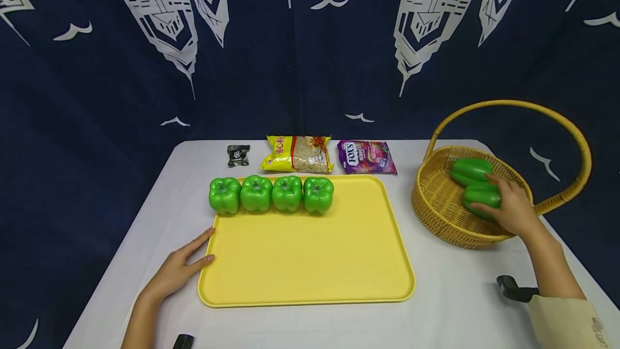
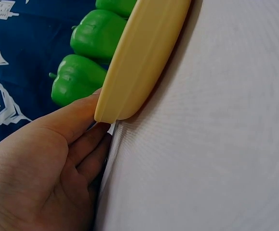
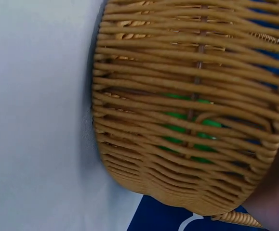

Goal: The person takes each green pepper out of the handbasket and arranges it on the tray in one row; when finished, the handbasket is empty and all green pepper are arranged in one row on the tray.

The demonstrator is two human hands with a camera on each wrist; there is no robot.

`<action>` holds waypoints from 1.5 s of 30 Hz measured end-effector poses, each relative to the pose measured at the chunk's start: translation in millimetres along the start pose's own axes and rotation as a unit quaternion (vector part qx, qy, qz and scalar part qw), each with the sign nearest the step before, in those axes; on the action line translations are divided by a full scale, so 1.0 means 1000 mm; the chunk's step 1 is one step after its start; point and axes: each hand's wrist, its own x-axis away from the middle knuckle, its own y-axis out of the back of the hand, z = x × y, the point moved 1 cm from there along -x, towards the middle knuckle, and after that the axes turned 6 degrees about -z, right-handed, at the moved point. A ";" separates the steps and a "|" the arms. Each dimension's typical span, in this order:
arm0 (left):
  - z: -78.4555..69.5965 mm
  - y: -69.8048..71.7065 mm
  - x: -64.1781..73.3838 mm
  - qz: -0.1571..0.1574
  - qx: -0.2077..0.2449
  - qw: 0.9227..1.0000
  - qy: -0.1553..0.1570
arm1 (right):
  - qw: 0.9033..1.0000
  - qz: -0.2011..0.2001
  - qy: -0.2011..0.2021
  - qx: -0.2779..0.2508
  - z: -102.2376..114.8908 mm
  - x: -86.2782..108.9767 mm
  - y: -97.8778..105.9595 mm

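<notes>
My right hand (image 1: 517,210) reaches into the wicker basket (image 1: 438,225), its thumb and fingers around a green bell pepper (image 1: 480,194). Another green pepper (image 1: 467,170) lies beside it, farther back in the basket. In the right wrist view the woven side (image 3: 144,110) of the basket hides most of that hand, and some green shows through the gaps. My left hand (image 1: 176,269) touches the left edge of the yellow tray (image 1: 310,257) with extended fingers. Several green bell peppers (image 1: 256,193) stand in a row along the tray's back edge, the leftmost overlapping its corner.
Behind the tray lie a small black packet (image 1: 238,155), a yellow noodle bag (image 1: 297,154) and a purple candy bag (image 1: 366,156). The basket's tall handle (image 1: 513,103) arches over its right side. A dark blue patterned cloth (image 1: 300,58) hangs behind the white table (image 1: 450,290).
</notes>
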 end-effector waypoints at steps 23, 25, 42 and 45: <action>0.000 0.003 0.000 0.001 0.004 1.000 0.011 | 1.000 0.017 0.024 -0.004 0.002 0.000 -0.014; 0.001 0.002 -0.001 0.001 0.005 1.000 0.010 | 0.999 0.019 0.026 -0.008 0.006 0.000 -0.015; -0.001 0.001 0.000 0.001 0.002 1.000 0.015 | 0.998 0.054 0.016 -0.031 0.009 0.000 -0.014; -0.001 0.000 0.000 0.002 0.004 1.000 0.015 | 0.999 0.028 0.020 -0.040 0.010 0.000 -0.012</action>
